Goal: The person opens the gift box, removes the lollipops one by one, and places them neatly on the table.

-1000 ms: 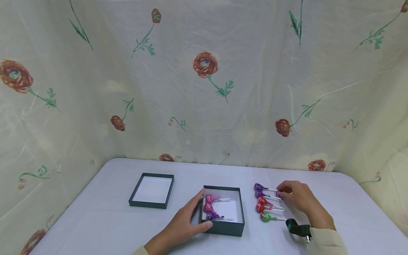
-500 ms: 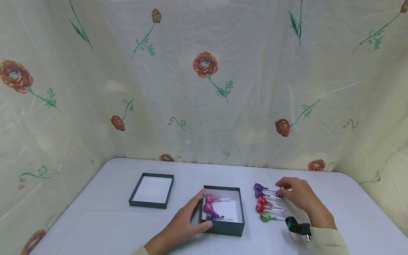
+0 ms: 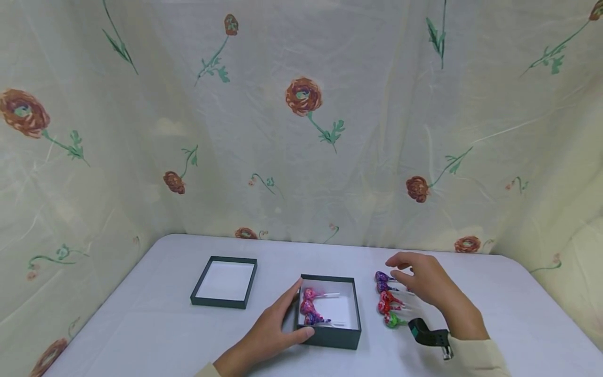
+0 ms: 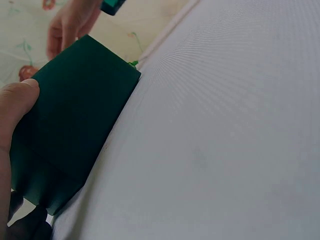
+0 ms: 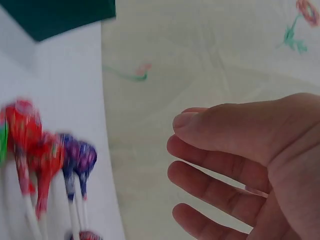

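Note:
My left hand (image 3: 270, 330) holds a dark green box (image 3: 335, 339) at its left side, thumb on the near wall and fingers along the left edge. Pink and purple lollipops (image 3: 308, 307) lie inside, sticks to the right. Over the stick ends of a second row, my right hand (image 3: 426, 280) hovers with fingers slightly bent and nothing visible between them. That row has purple lollipops (image 3: 382, 286), red lollipops (image 3: 384, 302) and a green lollipop (image 3: 392, 320). In the right wrist view, another dark lollipop (image 5: 84, 235) shows partly at the lower edge.
A shallow box lid (image 3: 218, 302) lies inside-up at the left of the white table (image 3: 155, 319). A flowered curtain (image 3: 358, 193) hangs behind the table. On the right wrist sits a black device (image 3: 426, 334).
My right hand has moved left and slightly up, from the lone dark lollipop to over the row's sticks. The left hand and box stay in place.

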### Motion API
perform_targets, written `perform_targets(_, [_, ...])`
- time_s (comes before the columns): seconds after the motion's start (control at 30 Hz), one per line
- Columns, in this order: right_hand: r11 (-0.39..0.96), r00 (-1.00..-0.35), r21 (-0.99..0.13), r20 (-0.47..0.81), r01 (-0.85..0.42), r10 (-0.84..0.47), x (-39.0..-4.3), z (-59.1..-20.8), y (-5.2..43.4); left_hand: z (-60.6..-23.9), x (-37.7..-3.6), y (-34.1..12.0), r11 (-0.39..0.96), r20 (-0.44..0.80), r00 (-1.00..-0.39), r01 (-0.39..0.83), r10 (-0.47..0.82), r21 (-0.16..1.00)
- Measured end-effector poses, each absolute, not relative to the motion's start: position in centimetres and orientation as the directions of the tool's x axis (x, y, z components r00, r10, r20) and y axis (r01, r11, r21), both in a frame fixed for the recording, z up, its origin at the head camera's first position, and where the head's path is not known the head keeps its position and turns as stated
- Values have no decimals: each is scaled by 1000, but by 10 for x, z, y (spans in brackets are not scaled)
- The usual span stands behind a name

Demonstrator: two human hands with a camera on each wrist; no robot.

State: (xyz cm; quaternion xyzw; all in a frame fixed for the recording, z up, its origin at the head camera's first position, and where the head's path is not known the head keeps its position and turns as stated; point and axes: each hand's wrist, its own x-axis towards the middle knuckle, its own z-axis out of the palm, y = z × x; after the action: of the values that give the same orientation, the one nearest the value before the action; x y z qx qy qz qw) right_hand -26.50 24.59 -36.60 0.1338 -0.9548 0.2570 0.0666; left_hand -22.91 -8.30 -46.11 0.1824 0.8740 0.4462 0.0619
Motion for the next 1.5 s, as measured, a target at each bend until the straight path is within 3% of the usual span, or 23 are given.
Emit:
perform_targets(0.23, [802, -922, -459, 240, -383, -303, -258, -358, 222, -463, -229, -83, 532, 69, -924, 276, 375, 800])
perform_targets(0.57, [752, -905, -509, 171, -419, -388, -251, -354, 192, -464, -229, -84, 531, 75, -924, 280, 374, 800])
perform_targets(0.83, [703, -851, -500, 157, -506, -501, -248, -359, 173, -463, -229, -83, 537, 54, -928, 260, 368, 802])
perform_targets(1.5, [589, -771, -612, 55, -528, -635, -243, -372, 144, -464, -229, -85, 520, 84, -921, 288, 380, 804])
